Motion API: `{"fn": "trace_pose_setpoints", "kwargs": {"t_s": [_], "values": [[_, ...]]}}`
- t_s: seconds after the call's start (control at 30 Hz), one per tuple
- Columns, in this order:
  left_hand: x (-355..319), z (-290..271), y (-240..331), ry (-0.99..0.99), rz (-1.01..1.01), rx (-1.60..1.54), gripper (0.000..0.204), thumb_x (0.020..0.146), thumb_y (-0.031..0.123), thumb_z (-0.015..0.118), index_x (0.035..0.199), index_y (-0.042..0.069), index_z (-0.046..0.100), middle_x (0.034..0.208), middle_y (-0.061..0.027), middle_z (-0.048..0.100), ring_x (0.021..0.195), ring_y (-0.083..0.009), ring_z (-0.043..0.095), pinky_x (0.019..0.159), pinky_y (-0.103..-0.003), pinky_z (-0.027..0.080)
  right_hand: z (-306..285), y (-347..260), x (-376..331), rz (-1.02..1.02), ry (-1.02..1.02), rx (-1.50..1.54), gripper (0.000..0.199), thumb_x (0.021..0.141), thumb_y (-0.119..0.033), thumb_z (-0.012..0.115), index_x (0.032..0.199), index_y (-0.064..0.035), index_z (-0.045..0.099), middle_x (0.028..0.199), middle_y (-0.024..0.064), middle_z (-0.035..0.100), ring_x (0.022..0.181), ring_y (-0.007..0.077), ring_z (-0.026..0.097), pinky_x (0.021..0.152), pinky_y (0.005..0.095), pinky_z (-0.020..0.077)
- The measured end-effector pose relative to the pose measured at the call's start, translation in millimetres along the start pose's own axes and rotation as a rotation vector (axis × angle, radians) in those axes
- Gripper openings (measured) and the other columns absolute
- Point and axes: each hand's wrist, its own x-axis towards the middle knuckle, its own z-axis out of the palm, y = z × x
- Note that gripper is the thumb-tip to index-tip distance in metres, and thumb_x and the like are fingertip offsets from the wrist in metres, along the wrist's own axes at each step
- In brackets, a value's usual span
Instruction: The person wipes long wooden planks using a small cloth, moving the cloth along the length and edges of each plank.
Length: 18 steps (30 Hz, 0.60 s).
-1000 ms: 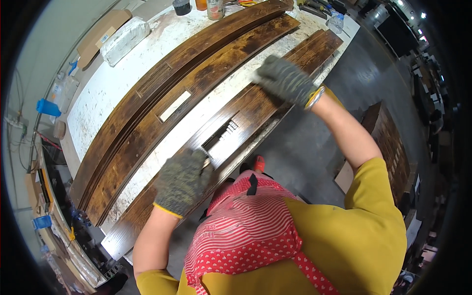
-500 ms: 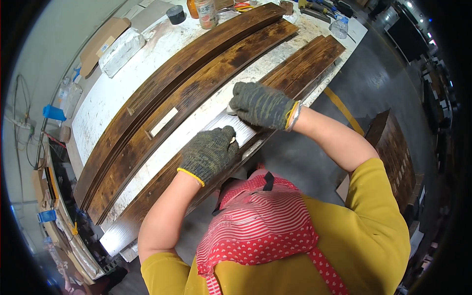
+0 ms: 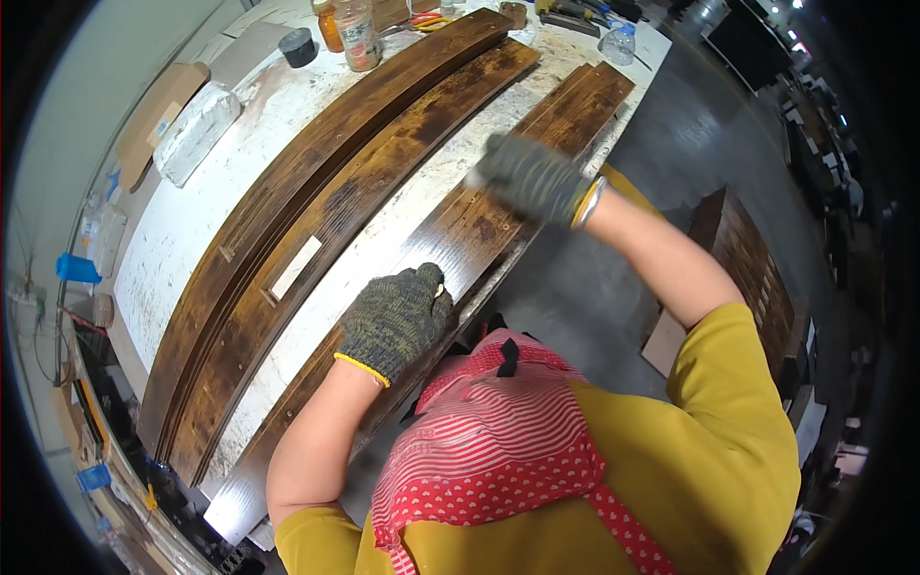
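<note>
A long dark-stained wooden board [image 3: 479, 235] lies along the near side of the white worktable, with a bright glare on its surface. My left hand [image 3: 398, 316], in a dark knit glove with a yellow cuff, rests on the board with its fingers curled in. A small pale spot shows at its fingertips; I cannot make out what it is. My right hand [image 3: 537, 177], gloved alike, is over the same board further right, closed and smeared by motion. Something small and whitish peeks out at its finger side, too blurred to name.
Beyond the board lie curved stained wooden pieces [image 3: 326, 158], one with a pale rectangular slot. At the back stand a black tub [image 3: 297, 48], a jar [image 3: 357, 38] and a plastic bottle [image 3: 618, 45]. A wrapped white block [image 3: 198, 134] is at left; a slatted wooden piece [image 3: 752, 254] stands on the right.
My right hand has moved further right and away along the board, uncovering part of its surface. My left hand stays at nearly the same place on the board. The whole view has shifted slightly.
</note>
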Motion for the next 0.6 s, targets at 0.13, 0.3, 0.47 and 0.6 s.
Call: {"fn": "trace_pose_setpoints", "kwargs": {"t_s": [0.13, 0.3, 0.47, 0.6], "values": [[-0.6, 6.9, -6.6, 0.05, 0.039, -0.036, 0.026, 0.089, 0.031, 0.057, 0.099, 0.007, 0.061, 0.086, -0.0211, 0.065, 0.084, -0.0408, 0.063, 0.075, -0.051, 0.05, -47.9, 60.5, -25.1, 0.364, -0.025, -0.23, 0.028, 0.092, -0.029, 0.063, 0.103, -0.0037, 0.066, 0.086, 0.0113, 0.064, 0.086, 0.0232, 0.062, 0.078, 0.0361, 0.0525], [-3.0, 3.0, -7.7, 0.016, 0.032, -0.044, 0.026, 0.089, 0.031, 0.057, 0.099, 0.008, 0.061, 0.087, -0.0206, 0.066, 0.084, -0.0409, 0.063, 0.075, -0.052, 0.049, -58.3, 37.9, -56.5, 0.921, 0.617, 1.699, 0.033, 0.086, -0.023, 0.074, 0.108, -0.0016, 0.062, 0.107, 0.0106, 0.063, 0.097, 0.0203, 0.062, 0.081, 0.0338, 0.0595], [-2.7, 1.0, -3.3, -0.046, -0.011, -0.031, 0.03, 0.091, 0.032, 0.051, 0.098, 0.004, 0.06, 0.09, -0.0217, 0.065, 0.087, -0.0391, 0.064, 0.081, -0.049, 0.05, -33.4, 20.2, -58.5, 0.733, 0.373, 1.95, 0.037, 0.091, -0.016, 0.067, 0.123, 0.0004, 0.057, 0.117, 0.0157, 0.062, 0.106, 0.0258, 0.062, 0.091, 0.0377, 0.0566], [-3.8, 0.7, 6.3, 0.021, -0.059, 0.014, 0.027, 0.089, 0.029, 0.054, 0.099, 0.005, 0.06, 0.085, -0.0188, 0.066, 0.082, -0.0373, 0.064, 0.079, -0.049, 0.05, -48.6, 23.4, -40.4, 0.731, 0.187, 1.758, 0.038, 0.091, -0.015, 0.066, 0.124, 0.001, 0.057, 0.109, 0.0144, 0.065, 0.097, 0.0249, 0.066, 0.086, 0.0352, 0.0576]]}}
